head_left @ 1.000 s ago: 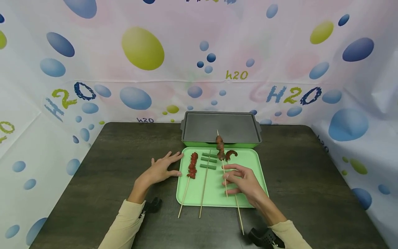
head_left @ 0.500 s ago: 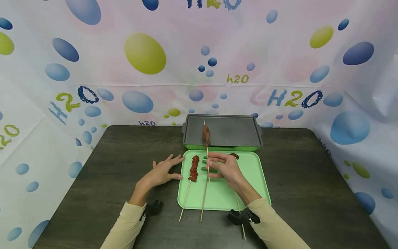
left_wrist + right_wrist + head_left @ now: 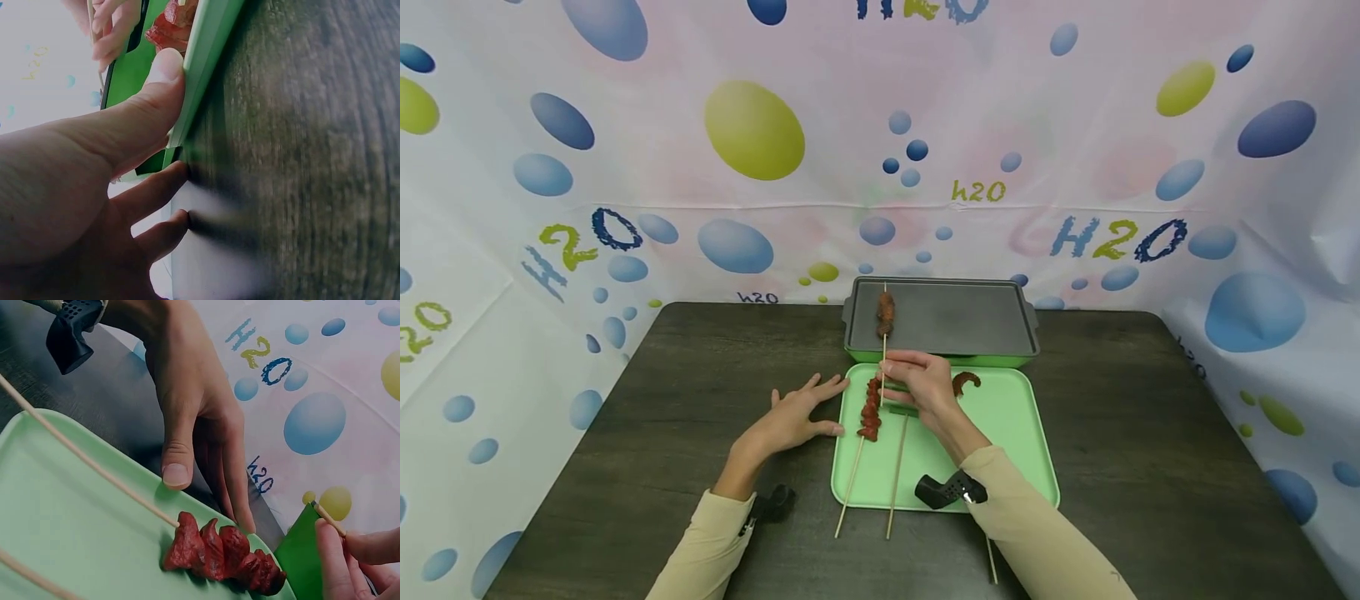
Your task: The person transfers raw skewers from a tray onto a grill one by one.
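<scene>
Brown-chunk wooden skewer (image 3: 886, 315): stick pinched in R hand (image 3: 931, 387) fingers; L hand (image 3: 793, 414) fingers apart, at lt-green rect. tray (image 3: 1018, 417).

Held skewer (image 3: 886, 315) — cut off in left wrist view; green pieces (image 3: 901, 411) — partly covered

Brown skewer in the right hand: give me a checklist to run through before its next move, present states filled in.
1. Right hand gripping the brown skewer by its stick: ok.
2. Brown meat lined up with the grey griddle in the head view: ok.
3. Meat touching the griddle: cannot tell.
4. Stick end clear of the red skewer: ok, apart in the right wrist view.
5. Left hand at the tray rim: ok.
6. Green skewer fully visible: not ok, partly hidden behind the right hand.
</scene>
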A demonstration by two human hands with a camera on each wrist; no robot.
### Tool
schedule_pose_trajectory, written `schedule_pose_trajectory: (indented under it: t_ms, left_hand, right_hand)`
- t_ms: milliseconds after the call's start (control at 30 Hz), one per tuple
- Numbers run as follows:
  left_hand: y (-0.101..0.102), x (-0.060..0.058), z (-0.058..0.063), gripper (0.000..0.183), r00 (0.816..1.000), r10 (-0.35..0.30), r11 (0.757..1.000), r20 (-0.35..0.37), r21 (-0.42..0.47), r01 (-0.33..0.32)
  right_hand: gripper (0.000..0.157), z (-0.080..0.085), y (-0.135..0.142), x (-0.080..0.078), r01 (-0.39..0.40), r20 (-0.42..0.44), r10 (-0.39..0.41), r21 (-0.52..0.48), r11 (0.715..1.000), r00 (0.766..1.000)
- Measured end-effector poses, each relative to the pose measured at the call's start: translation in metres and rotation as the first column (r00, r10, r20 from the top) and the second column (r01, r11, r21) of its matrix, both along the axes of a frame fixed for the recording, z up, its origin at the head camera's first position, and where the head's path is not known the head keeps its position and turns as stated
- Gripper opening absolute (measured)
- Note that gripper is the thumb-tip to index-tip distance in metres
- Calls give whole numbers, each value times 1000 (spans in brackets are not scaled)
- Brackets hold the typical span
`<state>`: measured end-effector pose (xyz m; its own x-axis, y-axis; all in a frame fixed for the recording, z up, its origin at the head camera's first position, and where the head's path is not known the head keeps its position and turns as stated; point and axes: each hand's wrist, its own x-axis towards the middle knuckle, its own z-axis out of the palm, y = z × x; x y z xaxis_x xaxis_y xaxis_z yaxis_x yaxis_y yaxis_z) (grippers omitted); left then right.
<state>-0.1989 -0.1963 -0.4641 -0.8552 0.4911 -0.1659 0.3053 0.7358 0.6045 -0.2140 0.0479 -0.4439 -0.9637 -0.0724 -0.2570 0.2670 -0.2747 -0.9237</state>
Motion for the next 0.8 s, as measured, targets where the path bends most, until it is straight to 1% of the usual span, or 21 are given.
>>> schedule_pose_trajectory:
  t_ms: [167,267,367,567,667,800]
  left_hand:
    - [-1,0,-1,82,1000,3,1000,-4,2,-3]
    - [0,0,-2,82,1000,2,1000,-2,1,-2]
    - [1,1,-2,81,1000,1,1000,1,5,-1]
    - [1,2,-1,81,1000,-4,1000,2,6,4]
    - [1,2,-1,81,1000,-3,1000,-3,6,3]
    - [0,2,0,81,1000,2,1000,-6,10,-2]
  right_hand:
    - [32,0,-5,-5,22,-18,-22,-12,1000,1000]
    - [31,1,-6,-8,35,-15,-35,-16,999,999]
    - [31,2,-7,-9,44,-7,-44,-14,999,999]
    - [29,-1,-7,-11,51,-12,-51,12,999,999]
    - [28,-1,-6,-10,46,-21,-45,19,999,999]
    - [27,1,-2,-6,13,-47,-12,31,999,999]
